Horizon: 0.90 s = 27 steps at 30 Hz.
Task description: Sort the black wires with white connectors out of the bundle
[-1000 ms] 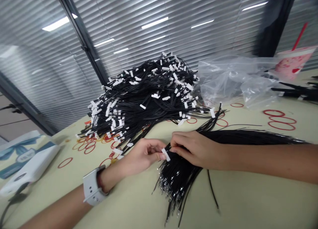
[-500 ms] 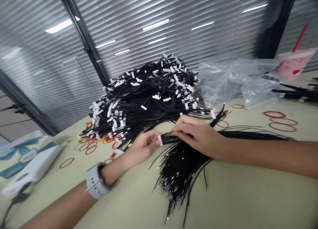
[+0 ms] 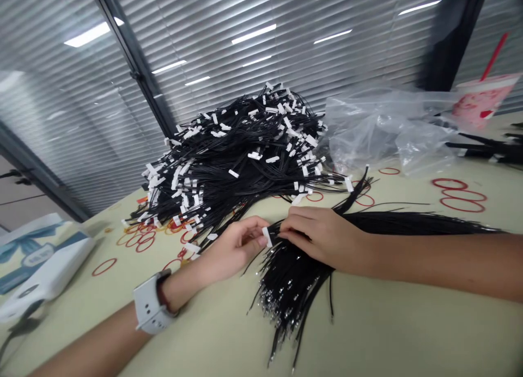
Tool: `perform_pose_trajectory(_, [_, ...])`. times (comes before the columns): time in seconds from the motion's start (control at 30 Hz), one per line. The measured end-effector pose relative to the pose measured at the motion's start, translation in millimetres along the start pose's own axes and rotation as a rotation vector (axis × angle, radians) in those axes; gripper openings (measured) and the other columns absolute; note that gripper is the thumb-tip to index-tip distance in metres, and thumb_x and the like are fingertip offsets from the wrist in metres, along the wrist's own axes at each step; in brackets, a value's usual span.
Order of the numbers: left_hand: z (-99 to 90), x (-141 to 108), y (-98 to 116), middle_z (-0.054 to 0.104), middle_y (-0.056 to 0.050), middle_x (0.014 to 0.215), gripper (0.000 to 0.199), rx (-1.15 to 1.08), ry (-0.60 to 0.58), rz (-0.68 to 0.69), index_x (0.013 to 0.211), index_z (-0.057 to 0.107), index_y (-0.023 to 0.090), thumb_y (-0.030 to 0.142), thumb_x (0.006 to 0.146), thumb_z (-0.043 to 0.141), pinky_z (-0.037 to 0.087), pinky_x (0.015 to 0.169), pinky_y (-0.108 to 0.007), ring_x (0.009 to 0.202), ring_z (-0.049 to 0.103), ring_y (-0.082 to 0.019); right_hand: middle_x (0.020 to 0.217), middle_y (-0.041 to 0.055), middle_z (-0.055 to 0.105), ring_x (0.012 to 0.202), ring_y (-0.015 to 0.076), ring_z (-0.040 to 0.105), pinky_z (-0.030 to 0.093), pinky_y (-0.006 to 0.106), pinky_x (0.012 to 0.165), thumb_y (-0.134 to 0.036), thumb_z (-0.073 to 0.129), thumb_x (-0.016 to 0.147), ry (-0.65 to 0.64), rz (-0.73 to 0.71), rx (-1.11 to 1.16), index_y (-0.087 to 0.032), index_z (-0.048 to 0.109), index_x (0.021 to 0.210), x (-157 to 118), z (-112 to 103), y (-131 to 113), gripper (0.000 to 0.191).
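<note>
Left hand nearly closed on white connector, right hand likewise on wires

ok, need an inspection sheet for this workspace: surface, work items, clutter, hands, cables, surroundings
Surface: pale yellow-green tabletop; no spill seen.
Work items: white connector between the hands; loose black wires, metal-tipped ends fanned toward the viewer; wire pile with many white connectors behind.
Clutter: scattered red bands, clear plastic bags, pink-and-white cup with straw, printed packet.
Hands: left hand pinches the connector; right hand has its fingertips closed at the wires beside it.
Cables: dark cord at the white device, lower left.
Surroundings: slatted blinds behind; other people: nothing seen.
</note>
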<state>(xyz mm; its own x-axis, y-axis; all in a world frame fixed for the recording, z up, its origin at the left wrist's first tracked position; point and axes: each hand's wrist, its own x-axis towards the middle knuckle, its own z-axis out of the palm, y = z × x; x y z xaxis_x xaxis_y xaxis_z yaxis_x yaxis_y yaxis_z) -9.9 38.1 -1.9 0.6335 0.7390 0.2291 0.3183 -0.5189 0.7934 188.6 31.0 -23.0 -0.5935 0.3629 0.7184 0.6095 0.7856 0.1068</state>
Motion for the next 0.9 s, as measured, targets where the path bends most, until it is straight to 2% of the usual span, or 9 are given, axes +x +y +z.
perform_pose_trajectory(0.4, [1.5,-0.7,-1.3,0.053,0.0,0.08,0.011,0.027,-0.035,0.002,0.091,0.052,0.015,0.02,0.083,0.046,0.034,0.068,-0.022,0.075,0.045,-0.011,0.067,0.0022,0.05,0.059,0.0086,0.043,0.034,0.021,0.057,-0.017,0.038,0.086,0.047,-0.157,-0.131,-0.013,0.057,0.073,-2.0,0.3,-1.6,0.023])
perform_pose_trajectory(0.7, [2.0,-1.3,1.9,0.046,0.003,0.069,0.011,0.105,-0.027,-0.018,0.089,0.054,0.014,0.02,0.081,0.049,0.031,0.059,-0.021,0.065,0.04,-0.009,0.064,0.0016,0.049,0.06,0.0095,0.041,0.035,0.022,0.057,-0.016,0.038,0.085,0.033,-0.246,-0.177,-0.013,0.057,0.071,-2.4,-0.6,-2.0,0.024])
perform_pose_trajectory(0.9, [2.3,-0.1,0.7,0.049,0.001,0.074,0.014,0.107,-0.017,-0.035,0.093,0.053,0.013,0.02,0.081,0.049,0.034,0.062,-0.023,0.068,0.042,-0.01,0.063,0.0017,0.05,0.059,0.0093,0.041,0.035,0.022,0.057,-0.015,0.038,0.086,0.047,-0.241,-0.188,-0.012,0.058,0.069,-1.9,-0.5,-3.2,0.026])
